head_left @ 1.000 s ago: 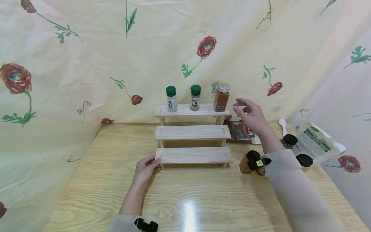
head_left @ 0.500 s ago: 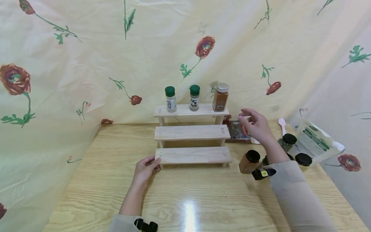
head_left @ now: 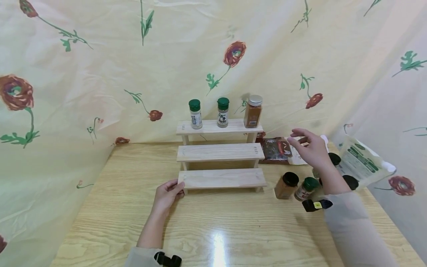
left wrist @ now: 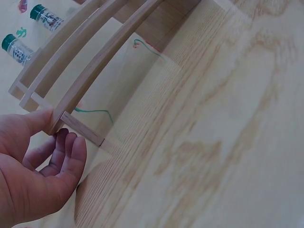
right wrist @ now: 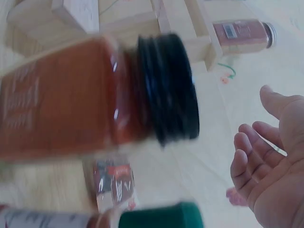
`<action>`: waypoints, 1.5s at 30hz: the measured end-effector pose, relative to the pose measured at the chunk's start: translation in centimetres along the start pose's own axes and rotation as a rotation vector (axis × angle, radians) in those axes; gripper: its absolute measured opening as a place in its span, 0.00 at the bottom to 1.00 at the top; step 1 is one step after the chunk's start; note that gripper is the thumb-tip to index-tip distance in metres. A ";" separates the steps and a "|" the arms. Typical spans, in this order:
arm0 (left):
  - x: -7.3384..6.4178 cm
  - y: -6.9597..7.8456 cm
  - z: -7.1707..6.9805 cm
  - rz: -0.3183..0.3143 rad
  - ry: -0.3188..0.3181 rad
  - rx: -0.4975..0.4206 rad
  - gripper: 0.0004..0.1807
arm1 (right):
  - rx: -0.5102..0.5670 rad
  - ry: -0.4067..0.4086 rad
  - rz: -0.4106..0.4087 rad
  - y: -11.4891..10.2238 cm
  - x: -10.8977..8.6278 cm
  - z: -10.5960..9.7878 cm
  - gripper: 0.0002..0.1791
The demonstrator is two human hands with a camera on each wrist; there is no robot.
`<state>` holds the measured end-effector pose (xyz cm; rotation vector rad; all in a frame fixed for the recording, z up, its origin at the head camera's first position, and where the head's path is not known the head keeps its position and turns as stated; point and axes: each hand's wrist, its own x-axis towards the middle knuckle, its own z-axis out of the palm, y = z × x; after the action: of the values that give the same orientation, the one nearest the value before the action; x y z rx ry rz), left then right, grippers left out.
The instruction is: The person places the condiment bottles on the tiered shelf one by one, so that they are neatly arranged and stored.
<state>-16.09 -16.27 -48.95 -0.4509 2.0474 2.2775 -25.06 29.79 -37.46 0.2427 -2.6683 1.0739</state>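
One wooden stand (head_left: 220,178) between a pinching left hand (head_left: 165,193) and a loose right hand (head_left: 310,148)

The left hand pinches the near left corner of the stand's lowest step, thumb on top and fingers bent below its edge, as the left wrist view shows. From that hand the stand stretches to the right and climbs away in three steps, set on the counter (head_left: 233,222). On the top step, well beyond the left hand, a left shaker (head_left: 196,119) and a right shaker (head_left: 222,118), both green-capped, stand upright beside a silver-capped jar (head_left: 252,115) of orange-brown contents. Of those three, the jar is nearest the right hand.

The right hand is in the air to the right of the stand and apart from it, its fingers loosely bent, the thumb away from them. A dark packet (head_left: 275,149) lies just left of that hand, beside the stand. Nearer the person than the right hand, a black-lidded jar (head_left: 282,189) and a green-lidded shaker (head_left: 303,192) stand side by side; whether they touch is hard to tell. Past the right forearm (head_left: 335,181), more black lids (head_left: 351,182) show, partly hidden, with a white bag (head_left: 360,159) bearing green print just beyond.
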 end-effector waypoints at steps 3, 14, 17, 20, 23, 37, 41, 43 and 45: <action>0.0 0.0 -0.1 0.004 -0.006 0.000 0.22 | -0.021 -0.002 0.006 0.4 -0.4 -0.4 0.32; 0.1 -0.2 0.0 0.011 -0.005 0.002 0.21 | -0.031 0.050 -0.007 3.1 -2.2 -1.9 0.29; 0.0 -0.2 0.0 0.011 -0.003 0.004 0.21 | -0.028 0.064 -0.009 4.0 -2.6 -2.4 0.28; 0.0 -0.1 0.0 0.007 -0.002 0.007 0.21 | -0.043 0.071 0.010 4.8 -3.1 -2.9 0.29; 0.0 -0.1 0.0 0.006 -0.003 0.008 0.21 | -0.052 0.080 0.034 5.4 -3.6 -3.4 0.29; 0.0 0.0 0.0 0.004 -0.002 0.007 0.21 | -0.186 0.124 0.072 8.0 -5.2 -5.2 0.28; -0.1 0.1 0.0 0.003 -0.008 0.014 0.21 | -0.198 0.094 0.085 8.4 -5.4 -5.6 0.30; -0.1 0.1 0.0 0.001 -0.007 0.018 0.21 | -0.209 0.063 0.097 8.5 -5.4 -5.8 0.32; -0.1 0.0 0.0 0.000 -0.004 0.018 0.21 | -0.213 0.027 0.099 8.6 -5.4 -6.1 0.33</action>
<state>-16.00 -16.27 -48.89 -0.4450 2.0642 2.2568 -20.94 40.47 -40.47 0.0555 -2.7675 0.8033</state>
